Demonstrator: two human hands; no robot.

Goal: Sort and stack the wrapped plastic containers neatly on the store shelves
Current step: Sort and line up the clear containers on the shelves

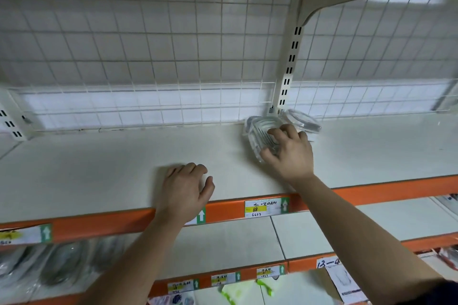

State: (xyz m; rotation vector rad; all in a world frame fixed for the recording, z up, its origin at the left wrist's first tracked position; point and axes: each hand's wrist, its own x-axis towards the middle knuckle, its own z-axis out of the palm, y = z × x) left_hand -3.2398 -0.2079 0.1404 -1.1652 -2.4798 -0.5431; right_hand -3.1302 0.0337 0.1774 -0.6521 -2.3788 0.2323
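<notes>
Orange shelf edge [228, 211], tag [263, 208] reading 68, right hand [293, 153] gripping clear container [259, 128]

The container [262, 134] is clear glossy plastic in shiny wrap; the shelf [99, 168] is smooth matt cream metal, backed by white wire grid [148, 44].

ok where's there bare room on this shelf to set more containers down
Bare shelf runs wide from the left hand back to the wire grid and leftward. More lies right of the second container. Crowded only by the upright post, where the right hand grips the wrapped container.
</notes>
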